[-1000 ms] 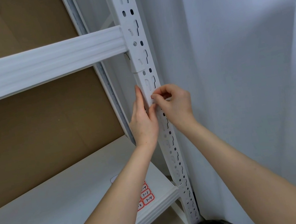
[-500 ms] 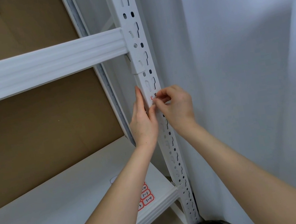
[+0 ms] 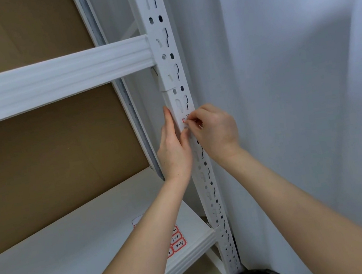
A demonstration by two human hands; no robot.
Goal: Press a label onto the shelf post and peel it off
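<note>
Right hand [image 3: 215, 131] lower on upright [image 3: 171, 72], red-edged label [image 3: 184, 120] uncovered.

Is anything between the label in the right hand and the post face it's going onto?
Nothing visible. The right hand pinches the red-edged label right against the white post; the left hand rests on the post's left edge, its thumb just below the label.

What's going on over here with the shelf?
A person is putting a small red-bordered label onto the white slotted upright post of a metal shelving rack. The right hand pinches the label against the post, while the left hand lies flat along the post's side. A sheet of similar labels lies on the lower shelf.
</note>
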